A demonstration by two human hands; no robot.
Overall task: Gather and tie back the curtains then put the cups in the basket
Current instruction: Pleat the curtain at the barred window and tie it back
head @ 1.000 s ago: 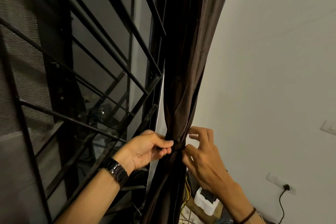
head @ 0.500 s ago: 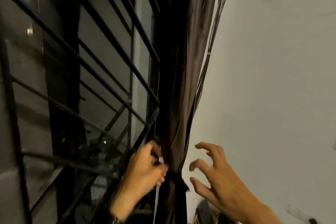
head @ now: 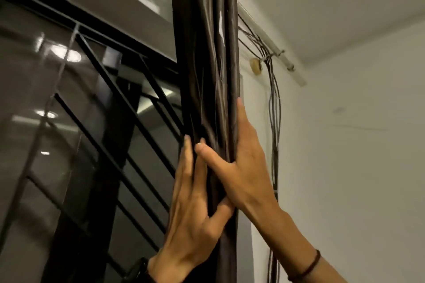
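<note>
The dark brown curtain (head: 204, 57) hangs gathered into a narrow upright bundle beside the window. My left hand (head: 190, 220) lies against its left side with straight fingers pointing up, some tucked between folds. My right hand (head: 241, 167) presses the right edge, with the index finger straight up along it and the thumb stretched across the front. The two hands squeeze the bundle between them. No tie, cups or basket are in view.
A black metal window grille (head: 110, 122) over dark glass fills the left. A white wall (head: 356, 145) is on the right, where a bunch of cables (head: 274, 110) runs down from a white conduit (head: 271, 48) under the ceiling.
Both hands left the tied spot low on the curtain and moved up to a higher part of the bundle. The view tilted up towards the ceiling.
</note>
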